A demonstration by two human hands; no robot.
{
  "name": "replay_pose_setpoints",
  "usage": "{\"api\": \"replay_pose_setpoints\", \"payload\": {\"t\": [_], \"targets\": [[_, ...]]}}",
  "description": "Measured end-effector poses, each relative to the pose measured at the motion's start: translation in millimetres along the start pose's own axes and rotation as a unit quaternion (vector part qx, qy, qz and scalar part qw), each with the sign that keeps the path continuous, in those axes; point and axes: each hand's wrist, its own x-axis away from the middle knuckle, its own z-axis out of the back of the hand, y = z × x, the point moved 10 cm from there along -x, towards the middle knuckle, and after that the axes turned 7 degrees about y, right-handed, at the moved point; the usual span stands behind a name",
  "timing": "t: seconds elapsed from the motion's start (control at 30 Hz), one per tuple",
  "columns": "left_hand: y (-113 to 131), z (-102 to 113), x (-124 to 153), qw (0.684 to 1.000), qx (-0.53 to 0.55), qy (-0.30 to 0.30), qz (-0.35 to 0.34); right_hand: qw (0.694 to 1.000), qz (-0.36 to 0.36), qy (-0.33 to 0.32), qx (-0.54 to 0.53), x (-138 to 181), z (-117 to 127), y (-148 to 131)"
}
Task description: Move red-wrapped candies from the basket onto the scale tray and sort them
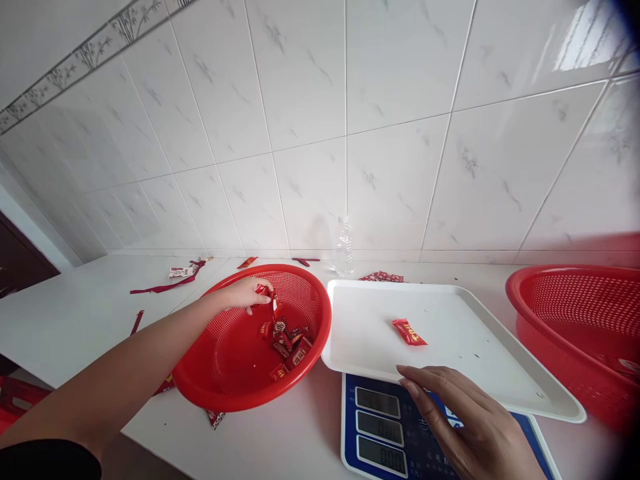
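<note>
My left hand reaches over the far side of a red perforated basket, its fingers closed on red-wrapped candies. Below it, several more wrapped candies lie in the basket. One red packet of candy rests on the white tray of a blue weighing scale. My right hand hovers over the scale's keypad by the tray's near edge. Its fingers are stretched out, the thumb a little below the index finger, and I see nothing in its grasp.
Another red basket stands at the right. Against the tiled wall is a clear plastic bottle, with red packets beside it. A dark red ribbon with a white tag lies at the left. The table edge runs along the near left.
</note>
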Motion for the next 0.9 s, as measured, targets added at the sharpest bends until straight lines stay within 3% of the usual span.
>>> {"api": "replay_pose_setpoints", "payload": {"t": [0.23,0.33,0.43,0.5,0.63,0.73,0.9], "targets": [[72,20,12,0.987,0.130,0.057,-0.075,1.000,-0.011,0.006,-0.016,-2,3,0],[111,15,20,0.971,0.202,0.059,-0.118,1.000,-0.011,0.002,-0.014,-3,2,-1],[144,-9,26,0.959,0.243,0.030,-0.142,1.000,-0.009,0.005,-0.010,-2,2,0],[162,-34,30,0.957,0.246,-0.022,-0.150,1.000,-0.013,0.004,-0.009,-2,1,1],[178,-78,36,0.973,0.130,-0.103,-0.164,0.999,-0.030,0.003,-0.016,0,2,6],[183,-90,35,0.974,0.059,-0.094,-0.196,0.999,-0.044,0.010,-0.027,-1,4,8],[191,-106,34,0.964,0.049,-0.121,-0.232,0.998,-0.059,0.017,-0.022,-3,7,10]]}}
